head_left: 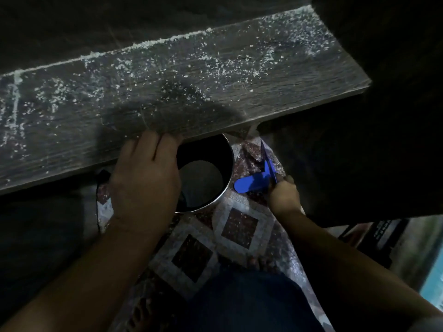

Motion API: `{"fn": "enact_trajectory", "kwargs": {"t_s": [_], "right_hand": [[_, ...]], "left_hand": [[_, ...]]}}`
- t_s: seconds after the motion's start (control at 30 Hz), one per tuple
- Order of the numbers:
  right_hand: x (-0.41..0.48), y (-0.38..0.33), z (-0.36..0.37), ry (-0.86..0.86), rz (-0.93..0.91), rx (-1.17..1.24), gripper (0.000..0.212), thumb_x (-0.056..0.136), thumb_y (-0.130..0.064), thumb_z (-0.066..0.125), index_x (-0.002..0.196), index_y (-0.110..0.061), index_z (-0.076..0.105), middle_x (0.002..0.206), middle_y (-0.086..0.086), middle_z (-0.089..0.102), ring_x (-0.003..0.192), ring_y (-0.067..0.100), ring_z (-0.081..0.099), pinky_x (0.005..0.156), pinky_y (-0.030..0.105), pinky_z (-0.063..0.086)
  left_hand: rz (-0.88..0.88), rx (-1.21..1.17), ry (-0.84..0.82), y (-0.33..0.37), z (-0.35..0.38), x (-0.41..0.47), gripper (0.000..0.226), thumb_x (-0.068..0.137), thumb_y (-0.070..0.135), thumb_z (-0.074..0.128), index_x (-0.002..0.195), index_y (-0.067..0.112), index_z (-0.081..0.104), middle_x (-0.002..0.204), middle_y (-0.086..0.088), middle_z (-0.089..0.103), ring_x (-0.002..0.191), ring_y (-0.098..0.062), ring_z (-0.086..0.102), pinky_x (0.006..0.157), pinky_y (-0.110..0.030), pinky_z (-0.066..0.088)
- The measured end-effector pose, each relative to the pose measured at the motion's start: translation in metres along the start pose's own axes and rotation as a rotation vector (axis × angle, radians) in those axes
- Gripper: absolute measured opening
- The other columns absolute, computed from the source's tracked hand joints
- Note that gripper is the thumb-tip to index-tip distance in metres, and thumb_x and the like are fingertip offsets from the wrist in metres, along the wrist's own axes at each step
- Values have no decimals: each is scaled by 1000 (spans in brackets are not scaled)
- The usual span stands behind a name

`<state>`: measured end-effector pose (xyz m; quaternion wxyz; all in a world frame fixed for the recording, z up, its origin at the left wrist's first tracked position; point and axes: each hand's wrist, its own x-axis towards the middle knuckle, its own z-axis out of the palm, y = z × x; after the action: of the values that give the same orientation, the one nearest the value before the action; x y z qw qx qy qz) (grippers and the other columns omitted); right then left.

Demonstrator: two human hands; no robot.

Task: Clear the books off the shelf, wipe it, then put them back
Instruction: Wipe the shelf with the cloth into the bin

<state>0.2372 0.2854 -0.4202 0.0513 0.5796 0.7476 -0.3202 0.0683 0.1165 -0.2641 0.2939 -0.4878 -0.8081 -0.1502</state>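
Blue tool (254,183) pinched in R hand (284,195); L hand (143,173) grip unclear at shelf (167,87) edge.

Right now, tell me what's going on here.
A person is cleaning a shelf speckled with white crumbs; no books show on it. The left hand rests at the shelf's front edge, just above a round metal bin that stands on the patterned floor. The right hand grips a blue plastic tool beside the bin. Crumbs cover most of the board, so the wiping looks unfinished.
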Motion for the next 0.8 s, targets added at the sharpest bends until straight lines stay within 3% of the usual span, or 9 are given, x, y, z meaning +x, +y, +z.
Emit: {"fn": "enact_trajectory", "kwargs": {"t_s": [0.17, 0.23, 0.33, 0.47, 0.57, 0.7, 0.8], "right_hand": [[12, 19, 19, 19, 74, 20, 29, 101, -18, 46, 119, 1, 58, 116, 26, 58, 99, 39, 58, 72, 33, 37], [13, 21, 20, 14, 129, 54, 30, 101, -16, 44, 116, 6, 59, 113, 28, 61, 101, 41, 59, 73, 35, 39], [8, 17, 12, -132, 176, -28, 32, 99, -18, 49, 120, 4, 58, 118, 20, 62, 110, 34, 58, 80, 34, 43], [-6, 1, -8, -354, 159, -170, 43, 96, -43, 49, 118, -7, 57, 118, 13, 59, 108, 27, 58, 73, 30, 40], [-30, -25, -36, -356, 157, -202, 40, 91, -37, 55, 121, -10, 59, 118, 11, 60, 105, 26, 59, 71, 30, 43], [-74, -61, -93, -231, 23, -148, 43, 85, -37, 61, 119, -12, 61, 122, 12, 62, 109, 29, 60, 82, 29, 47], [-119, -91, -151, -125, -158, -124, 39, 88, -41, 57, 119, -18, 62, 120, 10, 63, 108, 29, 60, 85, 30, 49]], "left_hand": [[-5, 33, 77, 0, 7, -5, 9, 94, 4, 59, 92, 6, 68, 77, -16, 60, 74, -29, 42, 63, -35, 33], [-13, 52, 99, 2, 10, -6, 8, 94, 5, 61, 88, 6, 67, 76, -16, 60, 74, -28, 40, 63, -35, 33], [-5, 71, 97, 1, 11, -7, 11, 94, 5, 61, 86, 6, 68, 77, -15, 61, 74, -30, 44, 64, -35, 34], [11, 81, 89, 3, 10, -6, 14, 94, 4, 58, 89, 7, 70, 79, -13, 62, 69, -33, 53, 67, -34, 38], [19, 81, 76, 3, 10, -6, 11, 88, 0, 65, 96, 6, 70, 84, -14, 62, 75, -31, 48, 70, -35, 37], [9, 76, -93, 3, 1, -2, 22, 79, 3, 69, 100, 6, 67, 90, -14, 60, 78, -32, 47, 70, -38, 42], [-34, 41, -384, 9, -20, 14, 21, 73, 8, 74, 93, 5, 68, 86, -14, 59, 70, -35, 58, 56, -38, 53]]}}
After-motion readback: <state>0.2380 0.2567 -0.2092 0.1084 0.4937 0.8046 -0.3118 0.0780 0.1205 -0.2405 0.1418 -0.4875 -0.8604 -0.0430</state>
